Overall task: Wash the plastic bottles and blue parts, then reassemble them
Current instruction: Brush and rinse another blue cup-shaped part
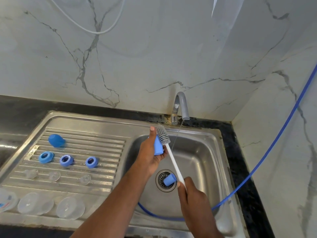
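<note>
1. Left hand (151, 158) grasps a blue plastic cap (158, 147) above the steel sink (202, 155); right hand (193, 194) grips a white-handled bristle brush (172, 160).
2. A second blue cap (169, 179) sits on the drain (160, 179).
3. Left: blue rings (66, 160) and, nearer, clear plastic bottles (70, 209) on the drainboard (85, 140).
4. A blue hose (267, 152) crosses the sink's near side.

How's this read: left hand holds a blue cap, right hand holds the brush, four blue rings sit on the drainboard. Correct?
Not quite. The head view shows three blue rings on the drainboard, not four. The rest holds: the left hand holds a blue cap, and the right hand holds the brush.
</note>
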